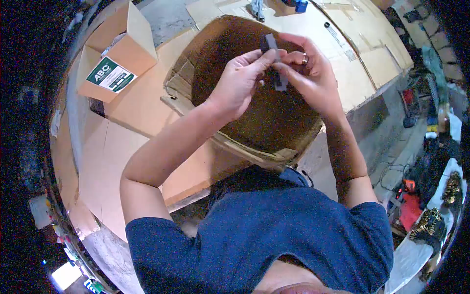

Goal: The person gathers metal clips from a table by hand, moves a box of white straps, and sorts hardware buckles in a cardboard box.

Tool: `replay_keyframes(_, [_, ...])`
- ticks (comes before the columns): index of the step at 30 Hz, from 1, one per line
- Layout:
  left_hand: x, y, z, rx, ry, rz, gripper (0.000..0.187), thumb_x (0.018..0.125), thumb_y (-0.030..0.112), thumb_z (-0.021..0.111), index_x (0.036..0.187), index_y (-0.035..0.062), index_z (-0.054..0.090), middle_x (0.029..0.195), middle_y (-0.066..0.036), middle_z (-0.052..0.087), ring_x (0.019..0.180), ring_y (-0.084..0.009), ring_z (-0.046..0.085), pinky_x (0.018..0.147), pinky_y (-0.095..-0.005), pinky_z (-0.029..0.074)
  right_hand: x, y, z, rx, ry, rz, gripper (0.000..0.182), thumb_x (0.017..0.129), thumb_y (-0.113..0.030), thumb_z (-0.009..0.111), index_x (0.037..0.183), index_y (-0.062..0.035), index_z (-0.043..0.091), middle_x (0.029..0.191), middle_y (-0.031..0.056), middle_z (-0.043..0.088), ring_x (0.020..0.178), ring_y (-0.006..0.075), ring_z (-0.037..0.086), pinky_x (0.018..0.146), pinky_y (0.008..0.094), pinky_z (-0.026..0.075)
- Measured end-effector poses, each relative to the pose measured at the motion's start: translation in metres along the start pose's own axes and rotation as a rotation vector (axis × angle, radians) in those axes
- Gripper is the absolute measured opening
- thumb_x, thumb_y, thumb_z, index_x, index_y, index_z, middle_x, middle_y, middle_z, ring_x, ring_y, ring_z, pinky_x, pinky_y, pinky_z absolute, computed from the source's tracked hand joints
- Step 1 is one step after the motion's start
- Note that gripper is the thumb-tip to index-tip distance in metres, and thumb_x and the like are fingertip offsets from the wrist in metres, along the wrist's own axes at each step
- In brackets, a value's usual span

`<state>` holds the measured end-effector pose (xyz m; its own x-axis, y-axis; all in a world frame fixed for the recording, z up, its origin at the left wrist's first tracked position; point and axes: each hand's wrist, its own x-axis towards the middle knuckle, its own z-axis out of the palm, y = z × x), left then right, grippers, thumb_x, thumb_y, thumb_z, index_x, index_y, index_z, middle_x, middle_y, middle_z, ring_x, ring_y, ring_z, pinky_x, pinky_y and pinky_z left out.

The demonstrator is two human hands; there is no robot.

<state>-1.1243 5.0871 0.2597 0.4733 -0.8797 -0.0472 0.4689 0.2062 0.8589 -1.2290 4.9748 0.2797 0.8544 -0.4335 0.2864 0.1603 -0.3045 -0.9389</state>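
Observation:
A short, narrow grey strip (pixel 271 41), perhaps metal or plastic, is held between both hands over a large open cardboard box (pixel 235 46). My left hand (pixel 239 83) pinches the strip near its middle with thumb and fingertips. From the other side, my right hand (pixel 316 81), with a ring on one finger, closes its thumb and fingers on the same strip. The strip's two ends show above and below the fingers. Shadow makes the inside of the box hard to read.
A smaller open carton (pixel 142 49) with a green-and-white label stands at the left. Flattened cardboard (pixel 362 39) covers the surface at the back right. A blue object (pixel 301 6) sits at the far edge. Brass-coloured pieces (pixel 428 225) lie on white sheeting at the right.

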Motion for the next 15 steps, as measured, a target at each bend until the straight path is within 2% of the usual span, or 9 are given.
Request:
replay_keyframes(2, [-0.008,0.008,-0.008,-0.221,0.063,-0.093,0.024,0.091,0.019,0.044,0.102,0.0004,0.056,0.096,-0.008,0.061,0.087,-0.0155,0.058,0.077,-0.0288,0.047,0.001,-0.005,0.002,-0.141,-0.023,-0.032,0.044,0.075,-0.002,0.061,0.117,-0.0040,0.045,0.088,0.0094,0.064,0.085,0.0181,0.061,0.078,0.0267,0.045])
replay_keyframes(5, [-0.020,0.016,-0.019,-0.292,0.082,-0.128,0.026,0.092,0.018,0.042,0.104,-0.0033,0.051,0.099,-0.013,0.059,0.090,-0.0203,0.059,0.080,-0.0337,0.049,0.008,-0.016,0.005,-0.438,-0.004,-0.099,0.048,0.071,-0.006,0.065,0.116,-0.0057,0.047,0.096,0.0114,0.061,0.094,0.0249,0.058,0.084,0.0308,0.043])
replay_keyframes(6, [-0.020,0.015,-0.025,-0.264,0.091,-0.138,0.026,0.092,0.017,0.040,0.106,-0.0044,0.048,0.100,-0.015,0.057,0.091,-0.0232,0.059,0.081,-0.0352,0.049,0.012,-0.022,0.007,-0.545,-0.075,-0.274,0.052,0.069,-0.008,0.067,0.117,-0.0064,0.046,0.104,0.0122,0.058,0.099,0.0271,0.055,0.087,0.0330,0.041])
replay_keyframes(7, [-0.024,0.015,-0.028,-0.267,0.095,-0.132,0.026,0.092,0.017,0.040,0.106,-0.0044,0.048,0.100,-0.015,0.057,0.091,-0.0232,0.059,0.081,-0.0352,0.049,0.016,-0.029,0.009,-0.649,-0.144,-0.451,0.057,0.066,-0.010,0.069,0.118,-0.0072,0.046,0.111,0.0130,0.054,0.105,0.0293,0.051,0.090,0.0353,0.040])
replay_keyframes(8, [-0.029,0.017,-0.028,-0.220,0.095,-0.165,0.025,0.092,0.015,0.040,0.106,-0.0040,0.048,0.100,-0.015,0.057,0.091,-0.0237,0.059,0.081,-0.0354,0.049,0.018,-0.038,0.014,-0.556,-0.280,-0.473,0.072,0.060,-0.017,0.073,0.124,-0.0102,0.041,0.123,0.0151,0.044,0.114,0.0317,0.043,0.096,0.0387,0.035])
replay_keyframes(9, [-0.032,0.019,-0.029,-0.172,0.091,-0.198,0.024,0.092,0.014,0.040,0.106,-0.0036,0.047,0.099,-0.014,0.057,0.091,-0.0243,0.059,0.080,-0.0357,0.049,0.019,-0.037,0.020,-0.557,-0.283,-0.475,0.072,0.060,-0.017,0.073,0.124,-0.0102,0.041,0.123,0.0151,0.044,0.114,0.0317,0.043,0.096,0.0387,0.035])
replay_keyframes(11, [-0.036,0.017,-0.032,-0.160,0.063,-0.203,0.020,0.092,0.012,0.040,0.105,-0.0020,0.047,0.097,-0.013,0.057,0.089,-0.0235,0.059,0.079,-0.0356,0.049,0.024,-0.029,0.031,-0.671,-0.418,-0.623,0.090,0.053,-0.021,0.078,0.130,-0.0102,0.035,0.127,0.0138,0.040,0.119,0.0288,0.038,0.099,0.0416,0.032])
replay_keyframes(12, [-0.039,0.016,-0.031,-0.177,0.087,-0.203,0.018,0.092,0.011,0.041,0.104,-0.0009,0.048,0.096,-0.012,0.057,0.088,-0.0226,0.058,0.078,-0.0357,0.049,0.025,-0.027,0.036,-0.722,-0.467,-0.617,0.098,0.049,-0.020,0.079,0.133,-0.0112,0.029,0.126,0.0149,0.040,0.119,0.0316,0.036,0.101,0.0425,0.029])
replay_keyframes(15, [-0.038,0.013,-0.034,-0.216,0.097,-0.219,0.015,0.092,0.010,0.040,0.101,0.0017,0.048,0.095,-0.010,0.056,0.085,-0.0202,0.058,0.077,-0.0363,0.049,0.028,-0.022,0.044,-0.679,-0.555,-0.527,0.098,0.049,-0.015,0.077,0.134,-0.0114,0.028,0.125,0.0161,0.040,0.118,0.0328,0.037,0.099,0.0403,0.031])
